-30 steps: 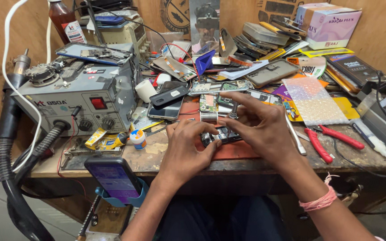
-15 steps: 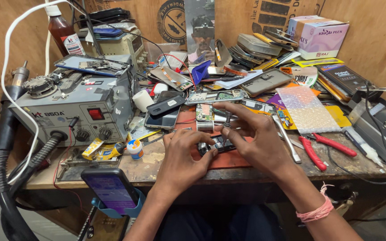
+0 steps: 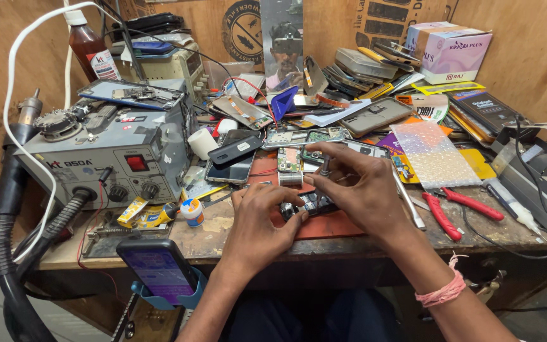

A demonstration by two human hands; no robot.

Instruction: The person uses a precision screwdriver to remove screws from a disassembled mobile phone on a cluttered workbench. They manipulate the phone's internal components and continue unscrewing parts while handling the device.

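Observation:
A small dark opened phone [image 3: 308, 204] lies on a red work mat [image 3: 324, 225] near the bench's front edge. My left hand [image 3: 262, 218] grips its left end with thumb and fingers. My right hand [image 3: 361, 190] arches over its right side and holds a thin metal screwdriver [image 3: 325, 166] upright, tip down on the phone. A pink thread band circles my right wrist. Most of the phone is hidden under both hands.
A grey hot-air rework station [image 3: 106, 155] with a black hose stands at left. A phone in a blue holder [image 3: 158, 271] hangs off the front edge. Red-handled pliers [image 3: 460, 209], bubble wrap [image 3: 430, 152], circuit boards, phone parts and a small glue bottle [image 3: 192, 211] crowd the wooden bench.
The view has shifted slightly and drawn closer. Both hands stay on the small phone, with the right fingers adjusting the screwdriver over it.

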